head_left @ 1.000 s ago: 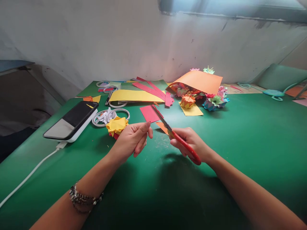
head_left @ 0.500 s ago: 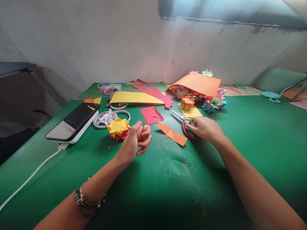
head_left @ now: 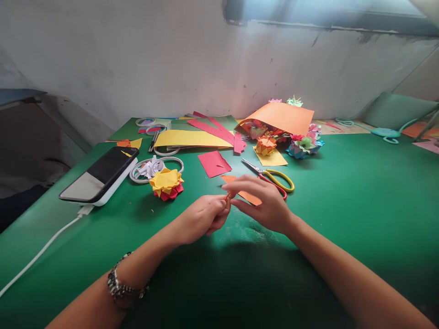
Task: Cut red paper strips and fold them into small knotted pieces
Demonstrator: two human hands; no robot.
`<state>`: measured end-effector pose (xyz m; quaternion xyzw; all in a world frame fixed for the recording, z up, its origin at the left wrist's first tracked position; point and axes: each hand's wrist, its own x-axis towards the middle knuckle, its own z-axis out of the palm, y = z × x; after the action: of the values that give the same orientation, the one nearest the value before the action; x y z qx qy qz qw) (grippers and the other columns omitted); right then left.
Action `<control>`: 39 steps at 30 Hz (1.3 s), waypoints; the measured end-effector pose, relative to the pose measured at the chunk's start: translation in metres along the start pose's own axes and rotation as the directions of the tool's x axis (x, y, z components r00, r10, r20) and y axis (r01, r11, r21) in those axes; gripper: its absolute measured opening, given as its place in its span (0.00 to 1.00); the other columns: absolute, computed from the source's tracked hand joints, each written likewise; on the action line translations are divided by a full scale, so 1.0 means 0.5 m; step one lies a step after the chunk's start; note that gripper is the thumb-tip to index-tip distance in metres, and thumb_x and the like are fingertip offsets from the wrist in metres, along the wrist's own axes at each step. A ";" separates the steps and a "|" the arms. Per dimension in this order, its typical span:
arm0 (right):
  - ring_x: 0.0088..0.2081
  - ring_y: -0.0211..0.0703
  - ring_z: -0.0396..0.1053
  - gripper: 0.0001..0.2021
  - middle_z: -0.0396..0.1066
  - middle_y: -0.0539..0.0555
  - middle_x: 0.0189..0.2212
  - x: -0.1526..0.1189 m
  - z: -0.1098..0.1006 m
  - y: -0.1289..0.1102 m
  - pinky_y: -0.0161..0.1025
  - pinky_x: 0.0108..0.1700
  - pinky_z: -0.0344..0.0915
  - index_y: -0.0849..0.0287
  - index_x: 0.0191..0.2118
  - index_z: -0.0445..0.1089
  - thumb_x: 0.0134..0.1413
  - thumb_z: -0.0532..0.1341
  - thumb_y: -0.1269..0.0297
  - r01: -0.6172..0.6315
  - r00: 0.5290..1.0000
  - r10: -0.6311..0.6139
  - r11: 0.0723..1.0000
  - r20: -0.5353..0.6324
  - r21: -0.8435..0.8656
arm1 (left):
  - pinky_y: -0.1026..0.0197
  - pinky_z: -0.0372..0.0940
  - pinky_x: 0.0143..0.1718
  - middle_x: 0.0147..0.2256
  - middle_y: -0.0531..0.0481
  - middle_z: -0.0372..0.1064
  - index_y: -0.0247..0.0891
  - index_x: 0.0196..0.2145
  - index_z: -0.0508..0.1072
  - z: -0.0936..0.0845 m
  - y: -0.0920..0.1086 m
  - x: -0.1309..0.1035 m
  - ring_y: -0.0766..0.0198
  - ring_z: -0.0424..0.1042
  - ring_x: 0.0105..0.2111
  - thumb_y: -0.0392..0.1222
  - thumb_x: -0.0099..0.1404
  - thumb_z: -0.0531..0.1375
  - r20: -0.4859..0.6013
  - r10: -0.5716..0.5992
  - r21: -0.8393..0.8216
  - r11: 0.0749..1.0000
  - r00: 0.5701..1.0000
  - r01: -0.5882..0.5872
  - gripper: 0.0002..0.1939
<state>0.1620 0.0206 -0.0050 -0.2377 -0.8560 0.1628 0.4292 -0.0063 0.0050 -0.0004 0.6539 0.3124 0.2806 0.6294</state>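
My left hand (head_left: 206, 218) is closed, pinching a thin orange paper strip (head_left: 227, 197) between thumb and fingers. Close against it, my right hand (head_left: 264, 203) has its thumb and fingers apart around the strip's tip; whether they touch it I cannot tell. Scissors (head_left: 261, 172) with one yellow and one red handle lie on the table just beyond my right hand. Partly covered by that hand is a flat orange paper piece (head_left: 252, 198). Behind sits a red paper square (head_left: 214, 163) with a small orange scrap on it.
A yellow and red folded paper flower (head_left: 167, 183) stands at left, near tape rolls (head_left: 176, 159) and a black and white device (head_left: 103, 176) with a white cable (head_left: 41, 251). At the back are a yellow sheet (head_left: 192, 139) and an orange-wrapped bunch of paper flowers (head_left: 281, 118).
My right hand has let go of the scissors, which stay on the table, and moved left to my left hand. My left hand has come right and lower with the orange strip.
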 end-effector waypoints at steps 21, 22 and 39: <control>0.25 0.32 0.63 0.05 0.68 0.52 0.25 -0.006 -0.006 0.015 0.30 0.27 0.61 0.64 0.33 0.68 0.53 0.55 0.72 0.098 0.995 -0.095 0.939 0.025 -0.329 | 0.69 0.51 0.18 0.12 0.60 0.51 0.36 0.23 0.63 -0.003 -0.002 0.001 0.73 0.51 0.15 0.45 0.61 0.46 -0.269 0.025 0.209 0.977 0.963 0.034 0.14; 0.24 0.32 0.63 0.05 0.68 0.52 0.24 -0.007 -0.005 0.016 0.30 0.26 0.61 0.64 0.33 0.69 0.54 0.55 0.72 0.113 0.994 -0.102 0.933 0.048 -0.341 | 0.69 0.51 0.18 0.12 0.60 0.50 0.36 0.23 0.62 -0.002 -0.003 0.001 0.73 0.51 0.14 0.45 0.61 0.46 -0.274 0.024 0.214 0.976 0.962 0.037 0.14; 0.30 0.33 0.66 0.08 0.68 0.52 0.29 -0.009 -0.007 0.015 0.31 0.31 0.65 0.59 0.39 0.69 0.55 0.54 0.71 0.068 0.996 -0.053 0.974 0.075 -0.217 | 0.68 0.56 0.23 0.20 0.54 0.63 0.34 0.25 0.68 -0.014 0.008 -0.005 0.71 0.59 0.20 0.45 0.61 0.48 0.002 -0.129 0.252 0.960 0.992 0.124 0.15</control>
<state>0.1689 0.0249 -0.0096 -0.2516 -0.8899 0.0625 0.3754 -0.0129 0.0075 0.0042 0.7097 0.3806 0.1920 0.5609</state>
